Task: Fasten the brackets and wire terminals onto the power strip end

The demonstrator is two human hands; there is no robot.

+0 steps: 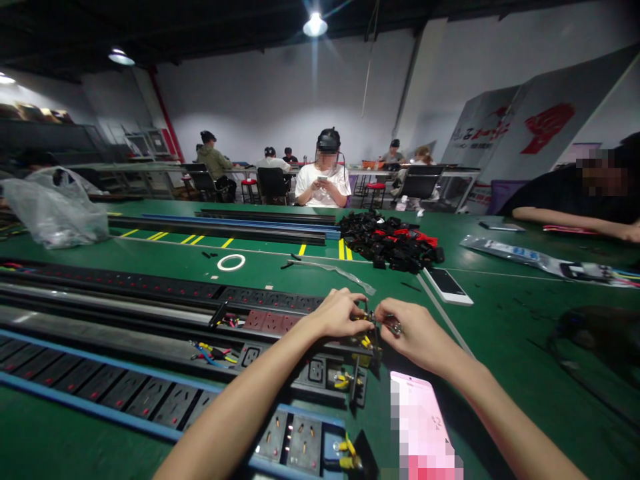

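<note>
Several long power strips lie side by side on the green table. My left hand (339, 313) reaches over the strip with brown sockets (273, 322), its thumb and fingers pinched around a small part at the right end. Facing it, my right hand (413, 333) is closed with fingertips at the same end; a small metallic piece (397, 329) shows by its fingers, its kind unclear. Yellow wire ends (367, 341) stick out just below. Nearer to me are a black strip end with an upright end plate (357, 383) and a blue-framed strip (305, 443).
A pink phone (423, 413) lies by my right forearm, a white-edged phone (447, 285) farther off. Behind are a pile of black and red parts (385, 240), a white tape ring (231, 263) and a plastic bag (57, 207). People sit across and at right.
</note>
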